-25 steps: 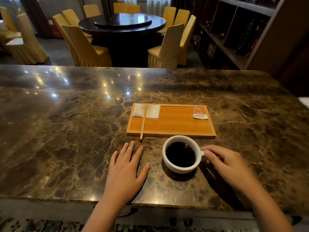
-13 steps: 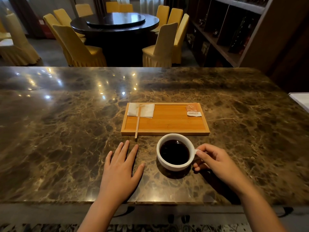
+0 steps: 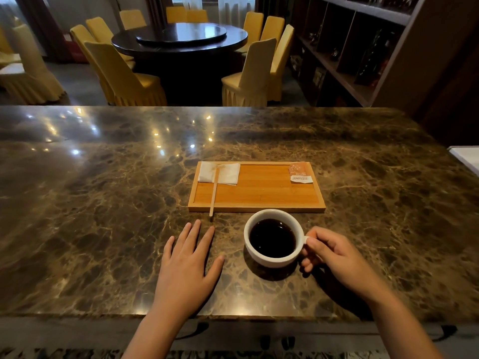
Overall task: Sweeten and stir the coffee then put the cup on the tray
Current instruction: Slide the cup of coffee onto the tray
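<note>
Currently we list: cup (image 3: 272, 238) lower centre on tabletop (image 3: 103, 203), right hand (image 3: 334, 255) grip pinching its handle; left hand (image 3: 188, 265) flat, empty. Unsweetened, we judge; next, sugar packet (image 3: 300, 172) from tray (image 3: 256, 207).

A big shiny brown marble table (image 3: 103, 203) fills the middle of the frame. At the top sits a dark round table (image 3: 178, 38) with yellow chairs (image 3: 124, 76) all around it. A dark wooden shelf (image 3: 363, 47) stands in the upper right. A white thing (image 3: 466, 158) peeks in at the right edge.
</note>
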Motion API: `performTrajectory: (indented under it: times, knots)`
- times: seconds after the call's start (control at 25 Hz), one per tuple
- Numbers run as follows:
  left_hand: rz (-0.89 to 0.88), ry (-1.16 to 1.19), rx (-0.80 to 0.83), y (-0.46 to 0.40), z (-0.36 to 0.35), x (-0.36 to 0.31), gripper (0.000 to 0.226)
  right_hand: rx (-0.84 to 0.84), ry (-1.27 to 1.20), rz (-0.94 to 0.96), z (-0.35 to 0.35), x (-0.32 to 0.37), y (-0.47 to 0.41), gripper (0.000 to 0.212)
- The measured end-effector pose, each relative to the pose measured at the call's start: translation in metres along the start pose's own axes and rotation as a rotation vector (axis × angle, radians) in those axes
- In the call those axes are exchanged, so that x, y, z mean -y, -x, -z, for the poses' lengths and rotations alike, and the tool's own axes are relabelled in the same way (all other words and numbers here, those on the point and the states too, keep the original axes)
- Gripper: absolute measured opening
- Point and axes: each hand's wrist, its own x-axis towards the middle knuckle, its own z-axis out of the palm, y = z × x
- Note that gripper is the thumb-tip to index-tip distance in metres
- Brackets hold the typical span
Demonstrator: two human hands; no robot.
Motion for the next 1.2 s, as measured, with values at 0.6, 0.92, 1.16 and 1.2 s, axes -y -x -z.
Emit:
performTrajectory:
  times: [0.6, 0.92, 1.16, 1.2]
  knots:
    - [0.019, -0.007, -0.006, 0.001, 0.002, -0.002, 0.065, -0.118, 0.038, 0.027, 0.022, 0.043, -0.074, 0.026]
    - [0.021, -0.017, -0.005, 0.0, 0.002, -0.002, 0.065, -0.168, 0.023, -0.058, 0.017, 0.034, -0.096, 0.026]
    - [0.028, -0.01, 0.0, 0.0, 0.001, -0.002, 0.067, -0.189, 0.072, -0.099, 0.019, 0.031, -0.1, 0.027]
    - [0.029, -0.009, 0.001, 0.0, 0.001, -0.002, 0.068, -0.212, 0.085, -0.113, 0.02, 0.03, -0.101, 0.026]
